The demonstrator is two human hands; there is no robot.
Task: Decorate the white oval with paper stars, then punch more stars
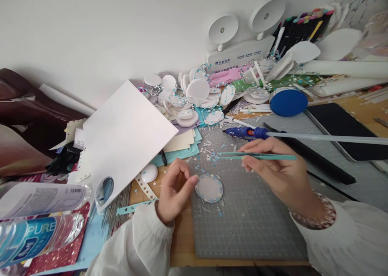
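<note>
A round white disc (209,188) with small blue and white flower bits around its rim is at the left part of the grey cutting mat (248,227). My left hand (178,189) is closed at its left edge, thumb touching the rim and the other fingers curled; their tips are partly hidden. Thin clear strands show beside the disc. In my right hand (273,169) is a pair of teal tweezers (257,156), pinched between thumb and fingers. The tweezer tips point left, slightly apart, beside a scatter of tiny blue flower pieces (214,157).
Behind the mat lie a blue glue gun (242,133), a blue round lid (288,103), a phone (348,130) and piled white discs (197,91). A white board (130,138) leans at left, near a water bottle (39,235). Twin-head lamp (239,55) stands at the back.
</note>
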